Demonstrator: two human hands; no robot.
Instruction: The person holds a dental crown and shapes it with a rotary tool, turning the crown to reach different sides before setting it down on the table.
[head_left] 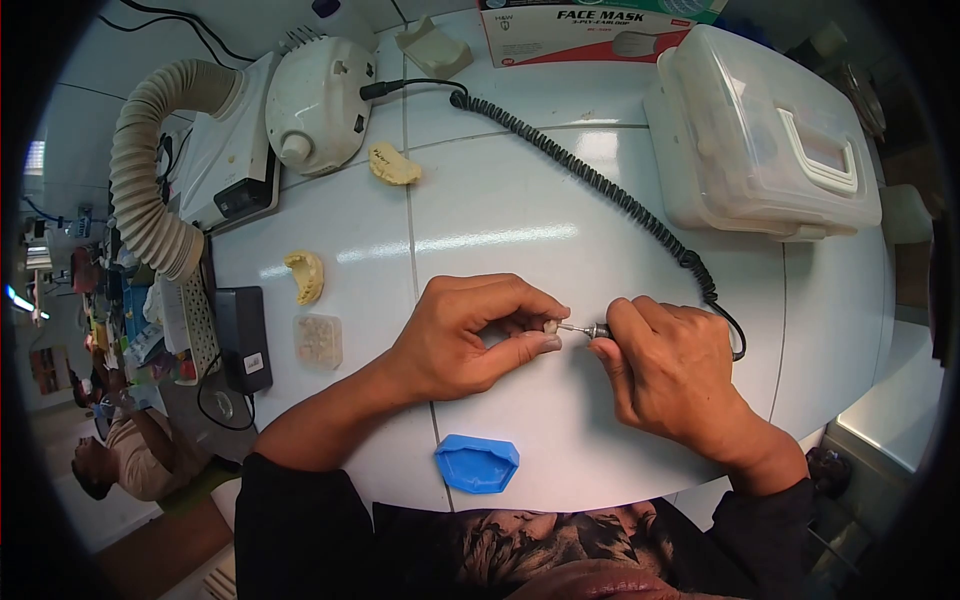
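Observation:
Between the thumb and fingertips of my left hand [478,338] is a small tooth-coloured dental piece [551,327], mostly covered by the fingers. My right hand [677,368] is wrapped round a rotary handpiece [600,331], whose thin metal bur points left and meets the piece at the fingertips. A black coiled cord [590,168] runs from behind the right hand up to the white control unit [318,105]. Below my left hand, near the table's front edge, lies a blue hollow mould [477,464].
Two yellow dental casts [305,277] and a small clear box [318,342] lie on the left. A ribbed hose [150,165] curves beside the control unit. At the back are a face mask box [590,35] and a lidded case [765,140]. Another person [145,450] sits far left.

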